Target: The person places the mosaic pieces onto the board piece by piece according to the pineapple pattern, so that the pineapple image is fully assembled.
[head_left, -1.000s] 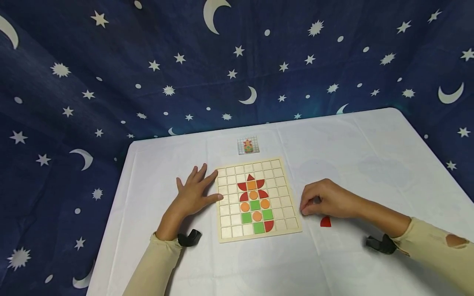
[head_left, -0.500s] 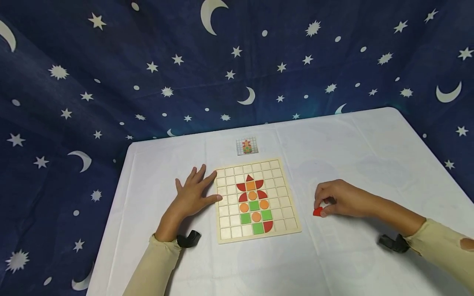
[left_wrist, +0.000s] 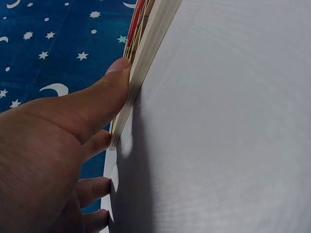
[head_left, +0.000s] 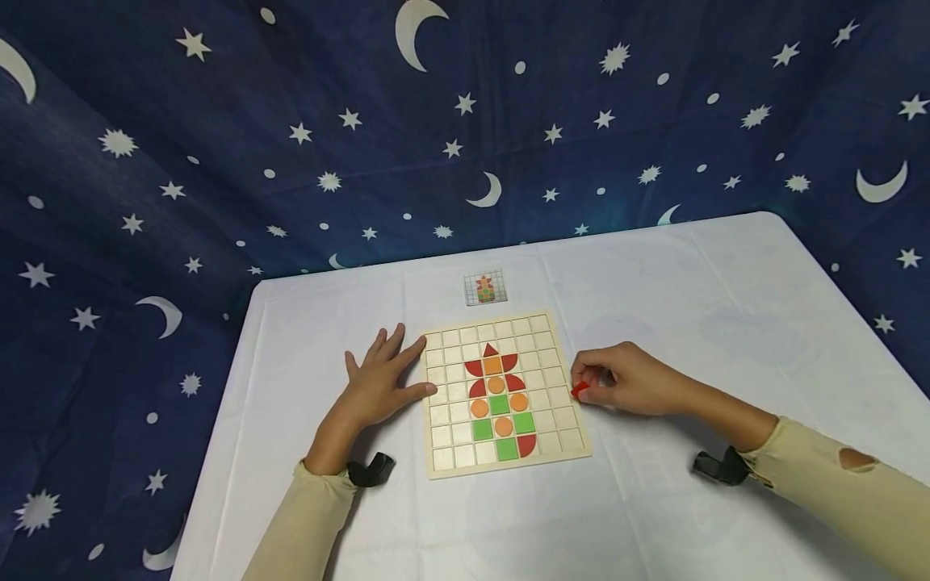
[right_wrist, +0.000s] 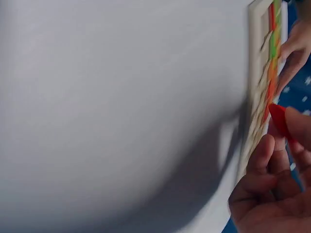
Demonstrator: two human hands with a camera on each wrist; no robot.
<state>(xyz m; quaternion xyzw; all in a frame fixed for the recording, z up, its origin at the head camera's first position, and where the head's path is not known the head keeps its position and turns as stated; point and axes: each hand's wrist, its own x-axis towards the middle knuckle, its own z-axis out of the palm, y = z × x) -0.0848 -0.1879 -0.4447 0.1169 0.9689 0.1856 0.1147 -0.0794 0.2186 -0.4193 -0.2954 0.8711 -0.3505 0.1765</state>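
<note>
A wooden grid board lies on the table, with red, orange and green tiles set in its middle columns. My left hand rests at the board's left edge, fingers spread; in the left wrist view its thumb touches the board's side. Between thumb and fingers my right hand pinches a red quarter-circle tile, just at the board's right edge. That tile is partly covered by the fingers. At the bottom of the pattern sit a green square tile and a red quarter-circle tile, side by side.
Behind the board lies a small picture card showing a similar coloured figure on a grid. A white cloth covers the table. Dark blue star-and-moon fabric hangs behind it.
My right hand has picked up the red quarter-circle tile from the cloth right of the board and carried it left to the board's edge. The left hand stays put.
</note>
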